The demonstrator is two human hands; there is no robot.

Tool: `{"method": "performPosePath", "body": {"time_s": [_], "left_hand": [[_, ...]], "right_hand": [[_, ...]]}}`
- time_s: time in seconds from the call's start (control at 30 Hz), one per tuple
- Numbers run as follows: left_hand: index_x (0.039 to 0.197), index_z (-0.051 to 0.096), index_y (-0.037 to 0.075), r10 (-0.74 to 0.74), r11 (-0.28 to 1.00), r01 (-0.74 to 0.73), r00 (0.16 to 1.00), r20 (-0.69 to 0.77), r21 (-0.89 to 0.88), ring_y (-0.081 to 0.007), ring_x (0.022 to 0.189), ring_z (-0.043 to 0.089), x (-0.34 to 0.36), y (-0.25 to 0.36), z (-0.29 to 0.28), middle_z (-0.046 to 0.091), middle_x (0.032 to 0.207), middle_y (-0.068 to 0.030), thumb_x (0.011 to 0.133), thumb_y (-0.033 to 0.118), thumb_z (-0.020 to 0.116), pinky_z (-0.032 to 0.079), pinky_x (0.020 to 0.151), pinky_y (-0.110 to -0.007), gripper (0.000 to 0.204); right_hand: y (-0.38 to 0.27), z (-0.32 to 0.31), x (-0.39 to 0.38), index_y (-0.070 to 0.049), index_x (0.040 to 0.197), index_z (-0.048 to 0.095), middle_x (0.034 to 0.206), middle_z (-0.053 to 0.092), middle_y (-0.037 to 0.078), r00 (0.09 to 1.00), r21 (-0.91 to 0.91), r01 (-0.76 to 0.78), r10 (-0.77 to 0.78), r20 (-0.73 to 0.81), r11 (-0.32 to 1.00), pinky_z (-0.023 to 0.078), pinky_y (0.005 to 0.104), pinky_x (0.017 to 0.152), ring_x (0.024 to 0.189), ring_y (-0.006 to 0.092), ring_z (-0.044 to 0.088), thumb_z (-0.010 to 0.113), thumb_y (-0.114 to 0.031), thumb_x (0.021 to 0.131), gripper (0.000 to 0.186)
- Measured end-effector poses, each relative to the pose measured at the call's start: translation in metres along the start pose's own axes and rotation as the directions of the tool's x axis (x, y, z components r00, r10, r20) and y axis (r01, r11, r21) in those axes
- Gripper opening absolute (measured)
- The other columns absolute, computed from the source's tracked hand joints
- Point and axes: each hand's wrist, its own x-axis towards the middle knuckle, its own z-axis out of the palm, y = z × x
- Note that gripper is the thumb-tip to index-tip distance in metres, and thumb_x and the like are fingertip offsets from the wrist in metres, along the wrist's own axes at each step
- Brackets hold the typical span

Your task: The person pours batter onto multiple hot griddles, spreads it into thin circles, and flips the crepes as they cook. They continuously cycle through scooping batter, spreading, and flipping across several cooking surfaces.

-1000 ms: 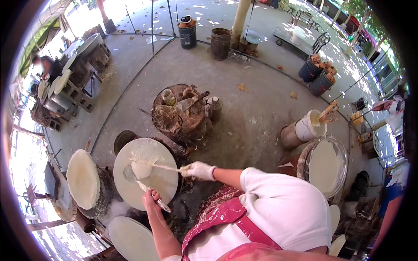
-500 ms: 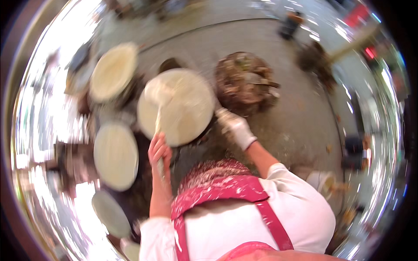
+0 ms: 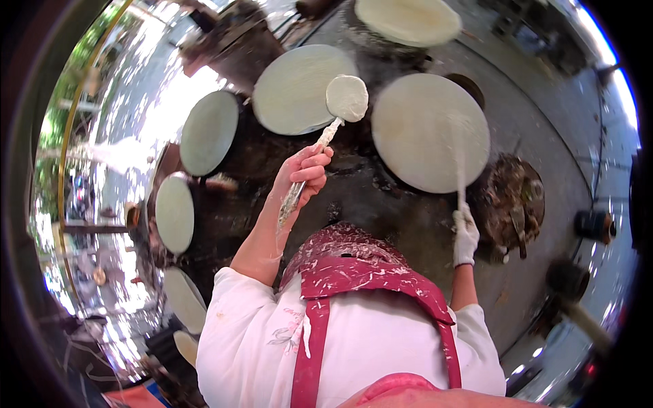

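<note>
My left hand (image 3: 307, 173) is bare and closed around the batter-crusted handle of a ladle (image 3: 347, 98). The ladle's round bowl carries creamy white batter and hangs near the right edge of a pale-coated round griddle (image 3: 289, 92). Farther right, my right hand (image 3: 465, 238) wears a white glove and grips a long pale stick (image 3: 461, 166). This stick reaches over a second round griddle (image 3: 415, 136), coated with a thin pale layer; its far end is smeared by motion, so its kind is unclear.
More pale round griddles stand left, one of them (image 3: 209, 132) tilted in view, and another coated griddle (image 3: 408, 20) lies at the far side. Beside my right hand is a brown tub of scraps (image 3: 513, 204). A dark pot (image 3: 594, 226) stands on the right floor.
My view has swung left, bringing more griddles in. The ladle has come up off the griddle and is now away to its left. My right hand now holds the stick over that griddle.
</note>
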Motion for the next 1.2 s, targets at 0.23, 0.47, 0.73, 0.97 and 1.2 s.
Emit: {"method": "performPosePath", "body": {"time_s": [0.23,0.47,0.73,0.97,1.2], "left_hand": [[0.111,0.048,-0.011,0.302,0.944,-0.284,0.949,-0.095,0.165,-0.0017,0.041,0.039,-0.108,0.133,-0.048,0.038,0.064,0.0051,0.107,0.017,0.038,0.027,0.043,-0.02,0.03],[0.091,0.053,-0.001,0.688,0.48,-0.208,0.692,-0.219,0.852,-0.0063,0.044,0.039,-0.146,0.352,-0.114,0.042,0.06,0.0028,0.104,0.023,0.049,0.03,0.043,-0.023,0.027],[0.084,0.055,-0.001,0.814,0.426,-0.22,0.517,-0.265,0.878,-0.0115,0.044,0.048,-0.108,0.48,-0.253,0.052,0.059,-0.0034,0.097,0.025,0.062,0.035,0.04,-0.028,0.03],[0.123,0.052,-0.005,0.958,-0.249,0.449,0.247,0.149,0.858,-0.0352,0.066,0.066,-0.178,0.525,-0.307,0.066,0.075,-0.0189,0.091,0.026,0.067,0.053,0.062,-0.044,0.047],[0.122,0.048,-0.003,0.962,-0.203,0.163,-0.152,0.228,0.966,-0.0277,0.056,0.059,-0.267,0.558,-0.297,0.061,0.068,-0.0125,0.1,0.021,0.055,0.049,0.055,-0.039,0.033]], "right_hand": [[0.025,0.108,-0.014,0.0,0.136,0.057,0.106,0.065,-0.002,0.954,-0.078,0.043,-0.018,0.298,0.996,0.042,0.0184,0.06,0.071,0.0012,0.049,0.068,-0.01,0.093,0.046],[-0.05,0.433,-0.02,0.004,0.136,0.054,0.128,0.064,0.008,0.837,-0.142,0.257,-0.146,0.528,0.956,0.047,0.0213,0.086,0.1,0.0067,0.058,0.067,-0.02,0.095,0.049],[-0.049,0.729,-0.059,-0.018,0.143,0.048,0.101,0.07,0.018,0.769,-0.575,0.593,-0.185,0.612,0.563,0.051,0.046,0.078,0.091,0.04,0.066,0.052,-0.041,0.099,0.05],[-0.024,0.767,-0.073,-0.014,0.141,0.051,0.105,0.072,0.014,0.839,-0.583,0.439,-0.08,0.539,0.683,0.051,0.0381,0.08,0.09,0.0283,0.068,0.056,-0.041,0.099,0.051],[-0.032,0.789,-0.078,0.0,0.134,0.058,0.096,0.065,-0.002,0.861,-0.25,0.125,0.02,0.508,0.96,0.044,0.0179,0.064,0.07,0.0029,0.051,0.066,-0.028,0.096,0.047]]}}
